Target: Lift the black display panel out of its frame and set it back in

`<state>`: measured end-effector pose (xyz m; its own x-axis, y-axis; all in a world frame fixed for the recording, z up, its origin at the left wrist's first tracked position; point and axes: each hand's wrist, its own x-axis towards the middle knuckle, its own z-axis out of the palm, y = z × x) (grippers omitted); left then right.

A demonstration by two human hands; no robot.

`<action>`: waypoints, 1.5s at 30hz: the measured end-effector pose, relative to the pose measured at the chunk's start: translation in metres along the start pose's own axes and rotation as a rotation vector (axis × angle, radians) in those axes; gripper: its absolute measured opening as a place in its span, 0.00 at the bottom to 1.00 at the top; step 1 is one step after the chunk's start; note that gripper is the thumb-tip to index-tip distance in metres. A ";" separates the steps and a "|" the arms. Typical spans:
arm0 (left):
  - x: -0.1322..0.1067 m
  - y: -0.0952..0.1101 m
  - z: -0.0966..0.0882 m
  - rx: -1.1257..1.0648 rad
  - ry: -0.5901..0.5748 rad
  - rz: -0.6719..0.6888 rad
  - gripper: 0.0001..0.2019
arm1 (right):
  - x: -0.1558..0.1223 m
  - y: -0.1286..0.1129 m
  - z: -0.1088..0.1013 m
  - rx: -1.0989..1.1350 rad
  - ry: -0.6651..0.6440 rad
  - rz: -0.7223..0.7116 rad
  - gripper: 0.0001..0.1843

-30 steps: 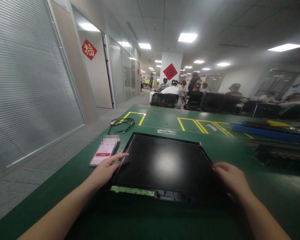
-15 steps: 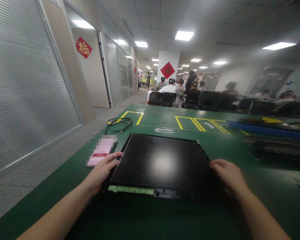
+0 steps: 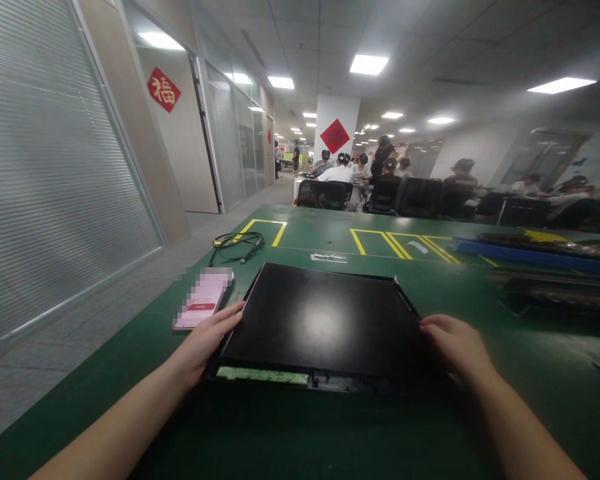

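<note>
A black display panel (image 3: 305,313) with a glossy, light-reflecting face lies in front of me in a black frame (image 3: 407,298), whose rim shows at the far and right sides. A strip of green circuit board (image 3: 263,376) runs along the left part of its near edge. My left hand (image 3: 211,337) is closed on the panel's left edge, fingertips on top at the side. At the right edge, my right hand (image 3: 455,343) pinches the rim with its fingers curled. Its thumb and the undersides of both grips are hidden.
A phone (image 3: 200,307) with a lit screen lies left of the panel. Behind it is a coiled black cable (image 3: 237,247). Yellow tape marks the green table (image 3: 305,230). A blue tray (image 3: 535,257) and dark parts (image 3: 545,293) lie at right. People sit beyond, among black chairs (image 3: 420,198).
The panel's left side has risen slightly relative to the frame, with more of the frame showing at the far left. Both hands keep their places at the edges. The view has shifted slightly.
</note>
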<state>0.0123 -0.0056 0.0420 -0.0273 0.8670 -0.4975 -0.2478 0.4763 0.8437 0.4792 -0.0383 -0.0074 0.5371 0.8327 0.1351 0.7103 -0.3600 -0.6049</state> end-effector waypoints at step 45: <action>0.008 -0.012 -0.013 -0.008 -0.244 0.260 0.36 | -0.002 -0.005 -0.006 0.003 -0.074 0.088 0.17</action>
<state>0.0023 -0.0068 0.0250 0.1413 0.9691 -0.2024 -0.2704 0.2344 0.9338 0.4775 -0.0408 -0.0001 0.5618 0.8270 0.0229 0.6608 -0.4319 -0.6139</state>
